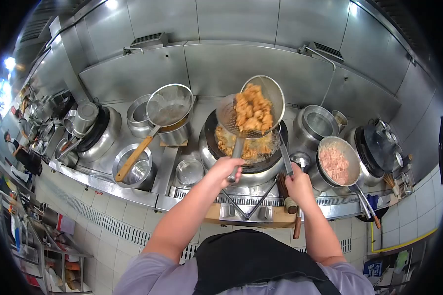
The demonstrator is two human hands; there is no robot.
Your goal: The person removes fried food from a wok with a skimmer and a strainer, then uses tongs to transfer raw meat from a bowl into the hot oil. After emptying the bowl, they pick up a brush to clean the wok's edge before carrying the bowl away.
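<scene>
My left hand (225,169) is closed around the handle of a perforated skimmer (225,114). My right hand (299,183) grips the handle of a round metal strainer (279,96), tilted behind the skimmer. Golden-brown fried pieces (253,110) are heaped where the two tools meet; which of them bears the load is hard to tell. Both are above a dark wok (212,145) on the stove. More fried pieces (261,147) lie in bubbling oil inside it.
To the left, a wood-handled mesh strainer (170,93) rests over a metal pot (177,135), near another pot (133,179). At right, a strainer holds raw pinkish meat (335,167). A brush (289,201) lies by the stove's front edge. People (22,152) stand far left.
</scene>
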